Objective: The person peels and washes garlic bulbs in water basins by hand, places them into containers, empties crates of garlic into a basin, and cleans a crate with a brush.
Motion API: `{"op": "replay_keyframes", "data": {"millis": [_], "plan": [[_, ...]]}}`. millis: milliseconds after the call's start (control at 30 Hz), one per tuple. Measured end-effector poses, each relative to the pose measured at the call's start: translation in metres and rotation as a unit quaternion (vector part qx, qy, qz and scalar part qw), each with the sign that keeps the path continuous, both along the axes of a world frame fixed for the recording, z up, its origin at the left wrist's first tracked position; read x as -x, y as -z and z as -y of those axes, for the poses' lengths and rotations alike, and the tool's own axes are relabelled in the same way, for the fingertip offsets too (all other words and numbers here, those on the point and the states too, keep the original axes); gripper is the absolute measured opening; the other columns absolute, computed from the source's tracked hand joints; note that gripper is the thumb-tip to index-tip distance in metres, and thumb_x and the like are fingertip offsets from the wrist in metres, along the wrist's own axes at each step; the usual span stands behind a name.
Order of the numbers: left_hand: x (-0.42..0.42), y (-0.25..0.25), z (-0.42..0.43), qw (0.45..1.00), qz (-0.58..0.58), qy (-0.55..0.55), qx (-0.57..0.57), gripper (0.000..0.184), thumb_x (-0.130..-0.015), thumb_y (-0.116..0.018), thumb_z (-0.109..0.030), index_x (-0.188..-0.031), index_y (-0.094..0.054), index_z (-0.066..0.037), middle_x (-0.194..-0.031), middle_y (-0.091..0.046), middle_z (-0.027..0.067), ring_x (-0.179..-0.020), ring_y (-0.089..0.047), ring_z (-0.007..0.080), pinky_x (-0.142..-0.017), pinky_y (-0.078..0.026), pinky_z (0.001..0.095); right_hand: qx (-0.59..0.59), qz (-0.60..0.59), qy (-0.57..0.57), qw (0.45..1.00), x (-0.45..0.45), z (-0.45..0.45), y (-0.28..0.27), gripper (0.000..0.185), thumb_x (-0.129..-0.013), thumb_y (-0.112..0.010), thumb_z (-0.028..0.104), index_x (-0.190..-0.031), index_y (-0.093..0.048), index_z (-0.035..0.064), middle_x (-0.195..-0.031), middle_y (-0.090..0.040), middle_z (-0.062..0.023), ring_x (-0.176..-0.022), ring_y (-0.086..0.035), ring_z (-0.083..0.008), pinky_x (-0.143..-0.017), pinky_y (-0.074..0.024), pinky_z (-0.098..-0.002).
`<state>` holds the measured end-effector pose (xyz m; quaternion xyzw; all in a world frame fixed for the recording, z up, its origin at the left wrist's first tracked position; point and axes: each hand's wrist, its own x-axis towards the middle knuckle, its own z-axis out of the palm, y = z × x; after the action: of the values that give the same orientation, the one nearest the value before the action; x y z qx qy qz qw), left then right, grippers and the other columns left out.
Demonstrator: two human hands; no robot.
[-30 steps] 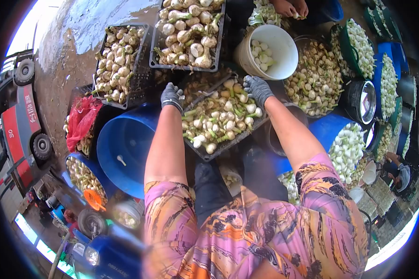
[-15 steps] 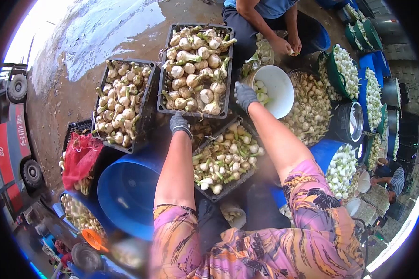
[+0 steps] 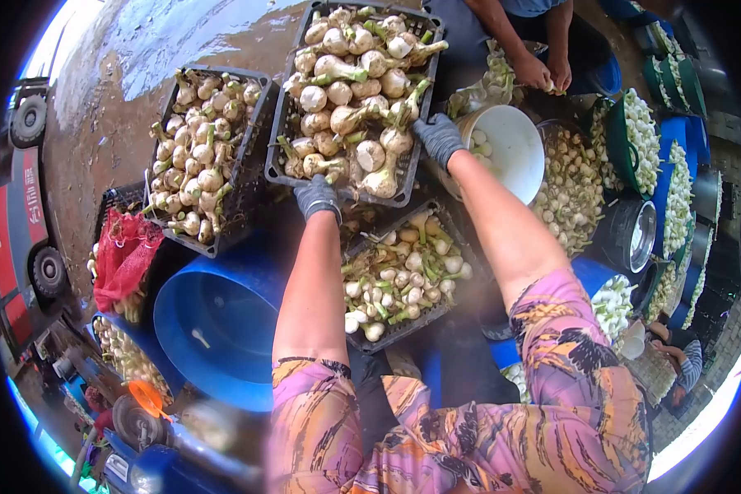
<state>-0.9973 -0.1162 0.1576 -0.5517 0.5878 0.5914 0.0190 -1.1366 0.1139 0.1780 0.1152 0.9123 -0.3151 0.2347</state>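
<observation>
A: Overall setting and step in hand?

B: Wet brown floor [image 3: 90, 156] as ground; upon it, by all appearance, the gripping of a loaded crate [image 3: 405, 179] from two sides.

A: Position of the loaded crate?

B: Top centre of the head view. To its lower left, a blue tub [image 3: 230, 379]; just to its left, a second crate [image 3: 251, 132]; nearer the viewer, a third crate [image 3: 412, 325]; to its right, a white bucket [image 3: 514, 156]. Support beneath: hidden.

A: Demand of the next move?

B: Probably a firm, even hold on both sides and a level rim, given so high a heap.

A: Appearance of the loaded crate?

B: Black, rectangular, latticed at the sides, slightly askew in the view; filled to the rim and above.

A: State of the hands?

B: Both grey-gloved. Left hand [image 3: 315, 198]: at the near edge, fingers curled closed on the rim. Right hand [image 3: 440, 140]: at the right side, fingers bent, tips at the wall; firmly gripping or merely resting, impossible to tell. Note also another person's hands [image 3: 536, 76], beyond the bucket, well apart from the left hand.

A: Smallest detail?

B: Garlic bulbs [image 3: 340, 119]: whitish to tan, soil-streaked, several with short green stems, one stem jutting past the right rim.
</observation>
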Motion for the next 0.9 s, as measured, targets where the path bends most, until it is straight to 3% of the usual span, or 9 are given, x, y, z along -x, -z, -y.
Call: {"op": "replay_keyframes", "data": {"millis": [233,300,400,467,567,600,700,833,900], "plan": [[-0.029,-0.002,0.051,0.994,-0.097,-0.027,-0.045,0.079,-0.083,-0.051,0.002,-0.15,-0.009,-0.002,-0.124,-0.054,0.015,-0.101,-0.058,0.0237,-0.087,-0.053,0.0376,0.1,0.005,0.06,0.993,-0.05,0.047,-0.034,0.034,-0.078,-0.066,0.031,-0.088,-0.063,-0.0006,-0.086,-0.066,-0.025,-0.086,-0.064,-0.0395,-0.078,-0.0506,-0.0419],[-0.036,0.016,0.062,0.991,-0.111,-0.073,-0.006,0.046,-0.086,-0.055,-0.008,-0.131,-0.046,-0.001,-0.114,-0.06,0.0155,-0.093,-0.064,0.0277,-0.077,-0.055,0.0408,0.123,0.021,0.069,0.99,-0.071,0.057,-0.027,0.034,-0.079,-0.065,0.03,-0.092,-0.062,-0.0012,-0.09,-0.066,-0.0249,-0.09,-0.064,-0.04,-0.081,-0.0501,-0.0418],[-0.035,0.02,0.067,0.993,-0.05,-0.104,0.023,0.04,-0.09,-0.052,-0.011,-0.127,-0.048,0.001,-0.113,-0.06,0.0153,-0.095,-0.062,0.0269,-0.082,-0.054,0.0393,0.184,0.066,0.033,0.98,-0.078,0.057,-0.019,0.034,-0.085,-0.063,0.031,-0.1,-0.062,0.0003,-0.099,-0.066,-0.0248,-0.096,-0.063,-0.0401,-0.088,-0.0479,-0.0424],[-0.025,0.016,0.063,0.994,-0.055,-0.087,0.03,0.044,-0.091,-0.051,-0.013,-0.131,-0.043,0.004,-0.119,-0.057,0.0168,-0.1,-0.06,0.0265,-0.087,-0.051,0.0377,0.136,0.169,-0.208,0.954,-0.041,0.035,-0.061,0.034,-0.087,-0.062,0.031,-0.103,-0.063,0.0009,-0.098,-0.067,-0.0204,-0.089,-0.064,-0.0354,-0.082,-0.0499,-0.0401],[-0.014,0.02,0.063,0.981,0.018,0.007,0.194,0.039,-0.093,-0.051,-0.018,-0.123,-0.049,0.007,-0.113,-0.06,0.0189,-0.099,-0.061,0.0265,-0.088,-0.048,0.0373,-0.049,-0.096,-0.472,0.875,0.025,-0.008,-0.065,0.032,-0.091,-0.061,0.033,-0.1,-0.065,0.0025,-0.088,-0.069,-0.0148,-0.079,-0.064,-0.0332,-0.076,-0.0509,-0.039],[-0.014,0.025,0.062,0.981,0.022,-0.012,0.195,0.039,-0.093,-0.051,-0.018,-0.123,-0.049,0.007,-0.113,-0.06,0.0188,-0.099,-0.06,0.0263,-0.088,-0.048,0.0372,-0.002,-0.062,-0.257,0.964,0.054,0.014,-0.115,0.032,-0.092,-0.06,0.035,-0.095,-0.066,0.004,-0.082,-0.067,-0.0145,-0.075,-0.064,-0.0331,-0.073,-0.0503,-0.0391],[-0.015,0.03,0.058,0.98,-0.019,-0.038,0.194,0.047,-0.091,-0.049,-0.017,-0.134,-0.043,0.002,-0.114,-0.061,0.0166,-0.1,-0.06,0.0251,-0.088,-0.048,0.0364,0.055,-0.208,-0.139,0.967,0.144,0.055,-0.109,0.036,-0.093,-0.056,0.038,-0.098,-0.066,0.0039,-0.089,-0.068,-0.0183,-0.086,-0.064,-0.0362,-0.079,-0.0496,-0.0392],[-0.018,0.009,0.064,0.969,0.097,0.075,0.214,0.071,-0.09,-0.046,-0.017,-0.153,-0.013,-0.011,-0.113,-0.058,0.02,-0.097,-0.06,0.0305,-0.086,-0.047,0.0421,-0.093,-0.279,-0.406,0.865,0.236,0.085,-0.001,0.034,-0.101,-0.042,0.027,-0.127,-0.053,0.0081,-0.109,-0.064,-0.0224,-0.104,-0.062,-0.0365,-0.09,-0.0469,-0.0413],[-0.017,0.006,0.058,0.971,0.121,0.041,0.204,0.046,-0.092,-0.047,-0.019,-0.132,-0.043,0.002,-0.104,-0.062,0.0221,-0.094,-0.06,0.0334,-0.085,-0.046,0.0432,-0.241,-0.175,-0.492,0.818,0.255,0.088,0.022,0.038,-0.102,-0.037,0.025,-0.135,-0.047,0.0102,-0.114,-0.062,-0.024,-0.108,-0.06,-0.0368,-0.094,-0.0456,-0.0416]]}}
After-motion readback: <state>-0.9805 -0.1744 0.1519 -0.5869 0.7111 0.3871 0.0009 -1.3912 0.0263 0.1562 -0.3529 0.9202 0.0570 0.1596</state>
